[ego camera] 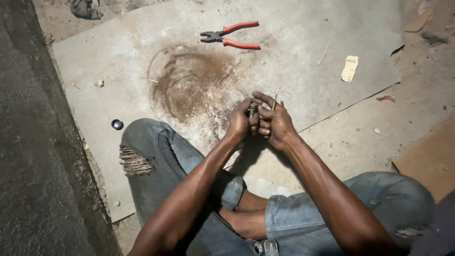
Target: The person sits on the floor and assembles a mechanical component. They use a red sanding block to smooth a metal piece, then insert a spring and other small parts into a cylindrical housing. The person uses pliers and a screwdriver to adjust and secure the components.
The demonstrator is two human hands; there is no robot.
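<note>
My left hand (240, 122) and my right hand (276, 124) are pressed together above the floor sheet, between my knees. Both are closed around a small dark cylindrical metal part (252, 110) whose top shows between the fingers. A thin brass-coloured rod (275, 98) sticks up from my right hand's fingers. What the palms hide cannot be made out.
Red-handled pliers (231, 36) lie on the grey sheet (294, 42) at the far side, beyond a brown rust-like smear (189, 78). A small black round cap (117, 124) rests by my left knee. A paper scrap (350, 68) and cardboard (429, 159) lie right; a dark kerb (33, 142) runs left.
</note>
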